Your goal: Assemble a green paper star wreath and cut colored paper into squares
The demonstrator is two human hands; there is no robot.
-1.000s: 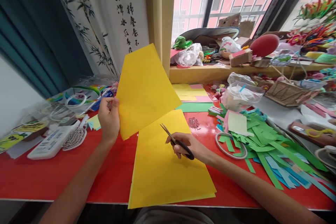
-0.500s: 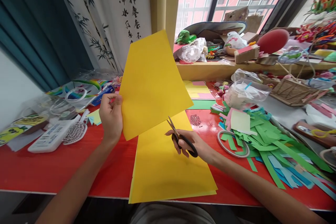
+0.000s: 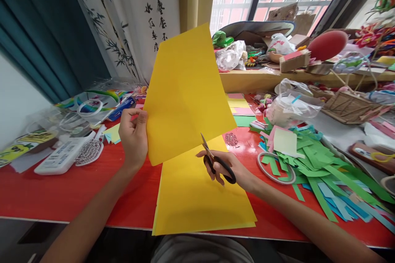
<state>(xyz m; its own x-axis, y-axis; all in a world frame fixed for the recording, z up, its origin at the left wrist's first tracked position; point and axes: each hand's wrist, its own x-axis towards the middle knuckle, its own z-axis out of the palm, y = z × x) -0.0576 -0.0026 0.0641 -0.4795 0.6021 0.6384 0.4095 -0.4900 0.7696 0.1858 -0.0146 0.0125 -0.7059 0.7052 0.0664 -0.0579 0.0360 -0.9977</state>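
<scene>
A large sheet of yellow paper [image 3: 188, 94] is held up above the table, its left edge pinched between the thumb and fingers of my left hand [image 3: 134, 137]. My right hand [image 3: 230, 168] grips a pair of scissors [image 3: 225, 168] with black handles. Their metal blades point up and to the left, with the tips at the sheet's lower edge. No cut shows in the sheet. Below lie more yellow sheets [image 3: 200, 201], stacked at the front edge of the table and partly hidden by the raised sheet and my right hand.
On the red table [image 3: 123, 197], cut green and blue paper strips [image 3: 321, 160] are heaped at the right beside a tape roll [image 3: 276, 167]. A white bottle [image 3: 61, 158] lies at the left. Craft supplies crowd the windowsill [image 3: 259, 76].
The view has shifted slightly. The raised yellow sheet has moved a little up and to the right and tilted somewhat. Both hands keep their holds on the sheet and the scissors.
</scene>
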